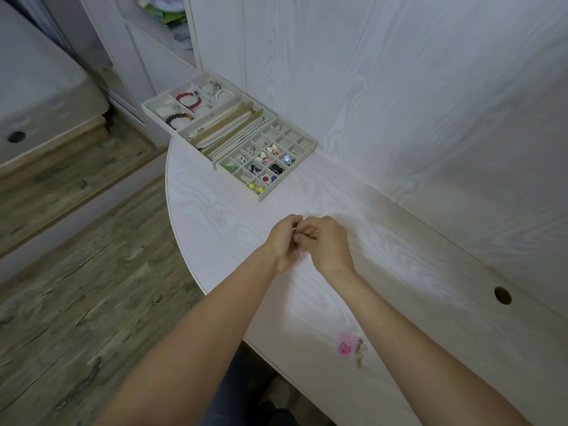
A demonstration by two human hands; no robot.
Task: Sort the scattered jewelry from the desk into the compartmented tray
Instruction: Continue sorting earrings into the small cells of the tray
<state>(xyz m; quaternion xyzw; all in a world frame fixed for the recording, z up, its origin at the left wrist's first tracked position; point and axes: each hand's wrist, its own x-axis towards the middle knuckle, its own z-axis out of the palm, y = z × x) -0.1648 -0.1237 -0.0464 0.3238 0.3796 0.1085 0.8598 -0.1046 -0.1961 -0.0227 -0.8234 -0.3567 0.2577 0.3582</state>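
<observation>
The bench (384, 241) is a pale wood-grain surface with a rounded left end, set against a matching wall panel; a cable hole (502, 295) sits toward its right. Grey-brown plank flooring (76, 287) lies to the left. The compartmented tray (261, 196) rests at the far end of the bench, holding bracelets, chains and small pieces. The left hand (284, 241) and right hand (330, 244) meet over mid-bench, fingers curled together on something too small to identify. Pink jewelry (350, 347) lies near the right forearm, well apart from the tray.
</observation>
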